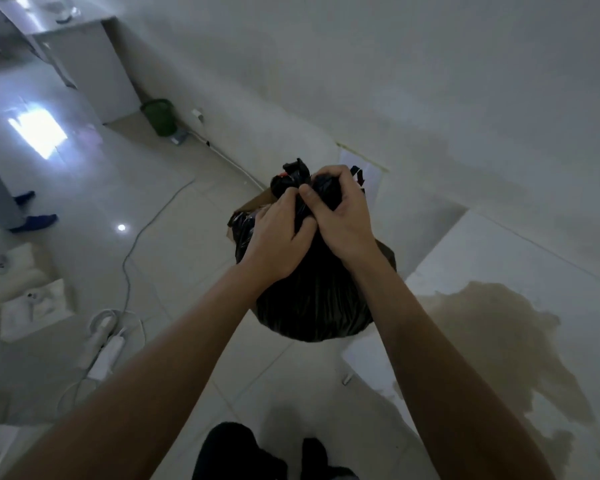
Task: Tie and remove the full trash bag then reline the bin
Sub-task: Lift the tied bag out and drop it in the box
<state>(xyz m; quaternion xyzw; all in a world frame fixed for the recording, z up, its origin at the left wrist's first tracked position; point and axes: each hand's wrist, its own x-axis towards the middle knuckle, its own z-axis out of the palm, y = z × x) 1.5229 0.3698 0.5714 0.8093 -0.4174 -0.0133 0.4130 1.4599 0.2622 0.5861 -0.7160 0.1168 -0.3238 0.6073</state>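
A full black trash bag [312, 299] bulges in the middle of the head view, its gathered neck [293, 178] sticking up at the top. My left hand [278, 233] grips the bunched plastic on the left side of the neck. My right hand [340, 213] pinches the plastic right beside it, thumbs close together. Behind the bag shows a brown cardboard edge of the bin [253, 202]; most of the bin is hidden by the bag.
A white cable [136, 244] and power strip [104, 355] lie on the tiled floor at left. A green basket [160, 116] stands by the far wall. Another person's blue shoes [35, 220] are at far left. A stained white surface [499, 323] lies at right.
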